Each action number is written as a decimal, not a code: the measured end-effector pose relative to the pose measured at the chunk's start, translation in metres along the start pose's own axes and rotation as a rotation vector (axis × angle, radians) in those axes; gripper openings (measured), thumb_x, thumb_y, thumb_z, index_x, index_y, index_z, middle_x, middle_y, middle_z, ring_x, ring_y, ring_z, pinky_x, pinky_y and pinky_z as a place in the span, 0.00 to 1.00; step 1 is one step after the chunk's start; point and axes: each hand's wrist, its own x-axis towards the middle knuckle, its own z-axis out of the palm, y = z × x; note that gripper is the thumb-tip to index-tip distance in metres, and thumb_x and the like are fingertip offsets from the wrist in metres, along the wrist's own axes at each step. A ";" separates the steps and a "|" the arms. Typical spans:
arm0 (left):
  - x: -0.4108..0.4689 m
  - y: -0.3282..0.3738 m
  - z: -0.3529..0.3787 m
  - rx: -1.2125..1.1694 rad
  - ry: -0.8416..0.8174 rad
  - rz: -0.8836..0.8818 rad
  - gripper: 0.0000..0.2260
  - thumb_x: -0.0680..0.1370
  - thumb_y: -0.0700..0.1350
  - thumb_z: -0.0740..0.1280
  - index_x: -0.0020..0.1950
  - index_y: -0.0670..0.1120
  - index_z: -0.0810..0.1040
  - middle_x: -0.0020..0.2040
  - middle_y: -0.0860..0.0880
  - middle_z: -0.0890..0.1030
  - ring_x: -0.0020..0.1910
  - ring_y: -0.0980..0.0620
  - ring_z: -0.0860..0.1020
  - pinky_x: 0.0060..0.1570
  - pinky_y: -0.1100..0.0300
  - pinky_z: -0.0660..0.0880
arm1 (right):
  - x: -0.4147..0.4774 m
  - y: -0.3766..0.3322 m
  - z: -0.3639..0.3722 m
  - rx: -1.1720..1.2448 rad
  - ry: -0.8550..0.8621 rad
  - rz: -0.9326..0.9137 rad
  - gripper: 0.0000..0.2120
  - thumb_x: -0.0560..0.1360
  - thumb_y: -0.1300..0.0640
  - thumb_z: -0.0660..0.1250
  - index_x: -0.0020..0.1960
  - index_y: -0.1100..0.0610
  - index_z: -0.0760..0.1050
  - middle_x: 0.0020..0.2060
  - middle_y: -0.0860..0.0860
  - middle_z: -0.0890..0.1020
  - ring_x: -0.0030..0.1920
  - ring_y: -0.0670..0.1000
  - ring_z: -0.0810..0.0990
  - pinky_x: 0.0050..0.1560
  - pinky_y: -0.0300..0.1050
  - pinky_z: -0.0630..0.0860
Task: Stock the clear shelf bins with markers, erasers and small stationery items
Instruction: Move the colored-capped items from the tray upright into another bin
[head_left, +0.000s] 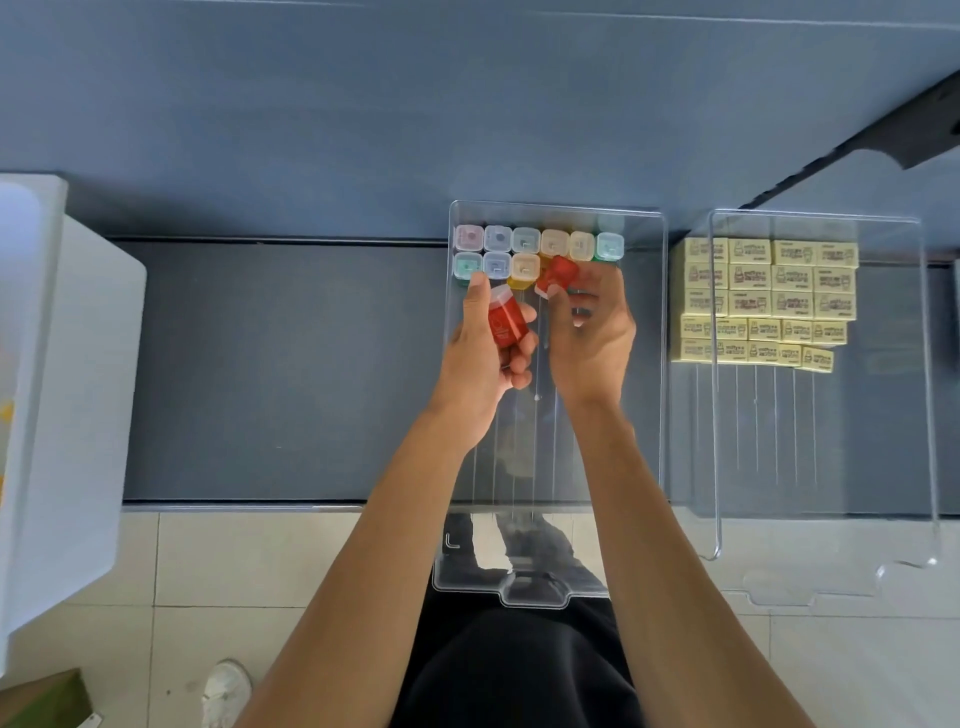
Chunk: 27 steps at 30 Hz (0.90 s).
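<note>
**Head view, looking down on a dark shelf (285, 364).** A clear bin (662, 364) is set with its front end overhanging the shelf edge, so that its back end can be reached from above. Along the back wall a back row of markers (524, 240), six in number, is stood on end with pale caps upward. A second row (496, 264) of three is begun just in front of it. It is packed from the left, so that each piece is propped by its neighbours.

The next vacant place in that row is being filled. A red marker (558, 275) is pinched between the thumb and fingertips of the right hand (592, 332). It is held tilted just beside the yellow-bodied piece, over the gap for which it is judged to be meant. Whether its lower end touches the bin floor cannot be told, since the fingers hide it.

A second red marker (506, 319) is gripped in the curled fingers of the left hand (488, 343), white cap pointing away from the person. It is apparently kept in reserve close to the row.

Most of the bin floor is bare, so the stocking is judged to be at an early stage. In a neighbouring bin (924, 364) to the right, yellow erasers (769, 296) are laid flat in ranks against the back wall. A white container (67, 364) is seen at the left edge.
</note>
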 end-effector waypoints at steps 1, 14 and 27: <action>0.000 0.000 0.000 -0.008 0.000 0.001 0.26 0.82 0.63 0.51 0.41 0.45 0.76 0.28 0.49 0.73 0.25 0.54 0.66 0.28 0.62 0.65 | -0.001 -0.002 0.000 0.025 0.001 0.024 0.06 0.78 0.60 0.65 0.55 0.56 0.71 0.45 0.42 0.79 0.44 0.40 0.79 0.41 0.30 0.75; -0.005 0.000 0.001 -0.031 0.009 0.007 0.26 0.83 0.63 0.50 0.42 0.45 0.76 0.29 0.48 0.73 0.25 0.54 0.65 0.29 0.62 0.65 | -0.005 0.008 -0.011 0.119 -0.167 0.279 0.10 0.83 0.56 0.55 0.61 0.54 0.71 0.54 0.58 0.77 0.40 0.51 0.81 0.34 0.41 0.80; -0.013 -0.002 0.000 -0.136 0.020 -0.050 0.24 0.83 0.61 0.53 0.41 0.45 0.75 0.29 0.49 0.72 0.26 0.55 0.65 0.28 0.63 0.63 | -0.008 -0.003 0.004 -0.185 -0.046 0.058 0.10 0.76 0.66 0.63 0.55 0.58 0.75 0.47 0.57 0.78 0.38 0.35 0.69 0.33 0.29 0.63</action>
